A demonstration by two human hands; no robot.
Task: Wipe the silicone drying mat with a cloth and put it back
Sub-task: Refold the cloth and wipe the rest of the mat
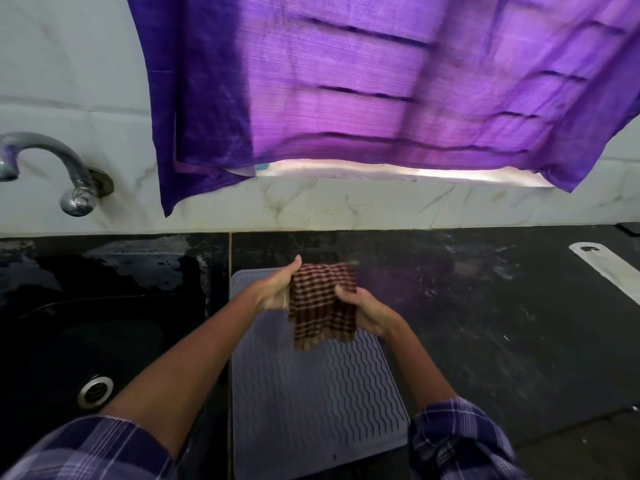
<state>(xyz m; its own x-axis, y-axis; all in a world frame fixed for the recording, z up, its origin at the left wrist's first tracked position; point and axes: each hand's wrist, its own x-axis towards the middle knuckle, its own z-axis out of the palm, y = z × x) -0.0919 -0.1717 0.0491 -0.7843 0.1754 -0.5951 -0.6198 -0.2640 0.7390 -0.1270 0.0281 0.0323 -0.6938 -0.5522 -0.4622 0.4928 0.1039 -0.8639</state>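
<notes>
A grey silicone drying mat [311, 403] with wavy ridges lies flat on the dark counter, right of the sink. Above its far end I hold a brown and cream checked cloth [322, 306] between both hands. My left hand [277, 289] grips the cloth's left edge, thumb up. My right hand [367, 311] grips its right edge. The cloth hangs down, and its lower end reaches the mat's surface or hovers just over it; I cannot tell which. The mat's far edge is partly hidden by the cloth and hands.
A black sink [86, 341] with a metal drain [95, 389] lies to the left, a chrome tap [52, 168] above it. The dark stone counter [502, 323] is wet and streaked. A white flat object [609, 268] lies at far right. A purple curtain [363, 81] hangs behind.
</notes>
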